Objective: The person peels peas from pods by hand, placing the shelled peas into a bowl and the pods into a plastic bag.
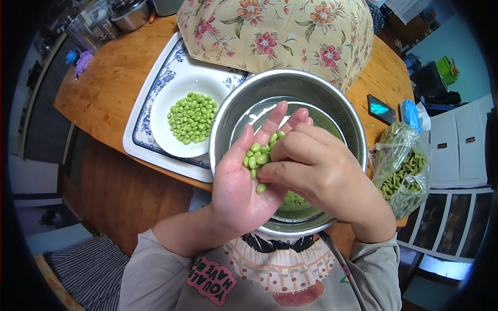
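Observation:
Palm up above a steel basin [290, 86], my left hand [235, 192] cups several shelled green soybeans [255, 157]. My right hand [325, 165] reaches over that palm, thumb and bent forefinger in among the beans. Its fingertips are partly hidden, so whether they pinch a bean is unclear. Both hands look wet. Inside the basin sits a perforated strainer [330, 118] with small green pieces [293, 202] low in it, mostly covered by my hands. To the left, a white bowl [160, 116] contains a heap of shelled soybeans [193, 118].
The bowl stands on a blue-patterned white tray [130, 145] on the wooden table [113, 101]. A floral fabric cover [288, 35] overlaps the tray's far side. At right are a plastic bag [400, 171] of green pods, a phone [381, 109] and a blue packet [410, 114].

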